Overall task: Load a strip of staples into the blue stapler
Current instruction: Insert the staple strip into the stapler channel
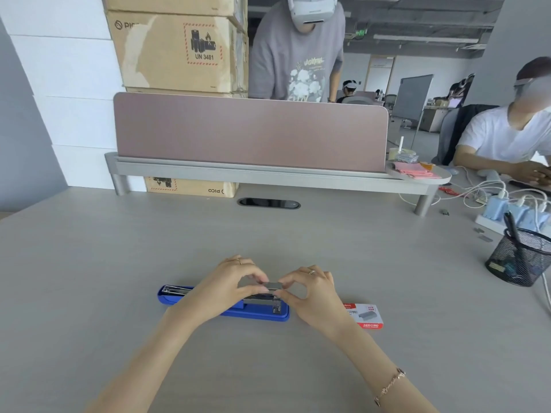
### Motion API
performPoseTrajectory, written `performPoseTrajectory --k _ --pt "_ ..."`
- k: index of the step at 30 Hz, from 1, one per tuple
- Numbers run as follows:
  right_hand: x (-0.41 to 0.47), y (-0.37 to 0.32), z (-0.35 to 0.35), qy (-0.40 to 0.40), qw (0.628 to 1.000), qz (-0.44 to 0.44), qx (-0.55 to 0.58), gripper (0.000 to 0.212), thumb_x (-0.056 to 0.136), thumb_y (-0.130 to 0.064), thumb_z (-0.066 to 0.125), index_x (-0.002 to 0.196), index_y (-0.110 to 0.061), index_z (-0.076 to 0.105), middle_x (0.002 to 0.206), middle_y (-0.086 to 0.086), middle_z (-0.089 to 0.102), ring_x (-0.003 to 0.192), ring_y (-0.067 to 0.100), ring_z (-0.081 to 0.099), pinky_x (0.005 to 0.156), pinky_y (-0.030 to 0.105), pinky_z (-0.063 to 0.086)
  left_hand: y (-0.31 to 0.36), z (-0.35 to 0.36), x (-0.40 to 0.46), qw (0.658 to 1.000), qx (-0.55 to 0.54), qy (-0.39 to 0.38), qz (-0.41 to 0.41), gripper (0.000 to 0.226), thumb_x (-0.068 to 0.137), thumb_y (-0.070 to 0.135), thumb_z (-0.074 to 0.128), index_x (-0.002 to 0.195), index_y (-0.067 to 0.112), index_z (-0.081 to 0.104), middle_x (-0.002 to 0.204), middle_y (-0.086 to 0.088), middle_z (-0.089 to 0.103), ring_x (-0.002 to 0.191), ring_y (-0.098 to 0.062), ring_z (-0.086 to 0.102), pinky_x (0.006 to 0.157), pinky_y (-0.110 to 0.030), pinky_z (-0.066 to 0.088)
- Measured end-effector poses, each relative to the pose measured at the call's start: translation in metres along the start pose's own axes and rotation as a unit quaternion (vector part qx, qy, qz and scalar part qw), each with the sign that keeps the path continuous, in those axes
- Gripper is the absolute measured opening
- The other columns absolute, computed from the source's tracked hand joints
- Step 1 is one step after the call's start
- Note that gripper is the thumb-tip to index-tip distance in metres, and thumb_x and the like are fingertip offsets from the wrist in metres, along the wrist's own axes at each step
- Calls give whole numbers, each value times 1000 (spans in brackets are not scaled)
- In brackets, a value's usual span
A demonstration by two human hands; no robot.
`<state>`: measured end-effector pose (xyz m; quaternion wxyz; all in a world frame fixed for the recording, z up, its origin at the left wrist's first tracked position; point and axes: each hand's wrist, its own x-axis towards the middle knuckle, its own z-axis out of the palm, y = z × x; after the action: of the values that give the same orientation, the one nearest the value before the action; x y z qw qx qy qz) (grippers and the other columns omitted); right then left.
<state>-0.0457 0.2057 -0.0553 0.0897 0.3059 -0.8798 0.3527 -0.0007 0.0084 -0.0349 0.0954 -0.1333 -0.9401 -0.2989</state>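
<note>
The blue stapler (256,312) lies opened flat on the grey desk, its lid stretched out to the left and its metal magazine exposed on the right. A silver strip of staples (273,286) hovers just above the magazine. My left hand (226,286) pinches the strip's left end between thumb and fingers. My right hand (310,293) pinches its right end. My left palm covers the middle of the stapler. A red and white staple box (367,315) lies flat on the desk just right of my right wrist.
A black mesh pen cup (520,257) stands at the right edge, behind it a power strip with blue chargers (507,208) and cables. A pink divider (250,134) on a grey shelf closes the far side. Two people are beyond it and to the right.
</note>
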Motion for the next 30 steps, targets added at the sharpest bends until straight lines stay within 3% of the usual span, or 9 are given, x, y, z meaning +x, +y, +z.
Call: performPoseTrajectory --k 4,7,19,30 --pt "-3 -2 2 -16 1000 12 22 5 78 -37 68 78 -42 66 78 -29 58 99 -1 44 89 14 21 -6 2 -4 999 -17 -29 -26 29 77 57 57 94 35 68 94 15 65 101 -1 50 84 -14 40" --pt "-6 -2 0 -25 998 17 48 23 78 -37 68 66 -53 56 80 -24 64 102 -5 42 90 14 21 -9 7 -4 998 -41 -23 -33 13 82 40 68 94 33 70 92 15 64 100 1 50 82 -12 39" --pt "-3 -3 -5 -64 997 28 30 13 76 -40 69 75 -48 58 83 -30 61 106 -4 39 91 20 22 -8 8 -3 995 -75 -29 -56 9 79 37 74 87 33 72 89 11 67 97 -2 55 89 -32 48" --pt "-8 -1 -5 -63 997 17 36 17 79 -39 67 95 -34 68 86 -29 61 106 1 41 93 22 26 -7 9 -7 996 -80 -20 -45 10 78 38 74 88 35 72 87 13 67 96 -2 56 89 -32 50"
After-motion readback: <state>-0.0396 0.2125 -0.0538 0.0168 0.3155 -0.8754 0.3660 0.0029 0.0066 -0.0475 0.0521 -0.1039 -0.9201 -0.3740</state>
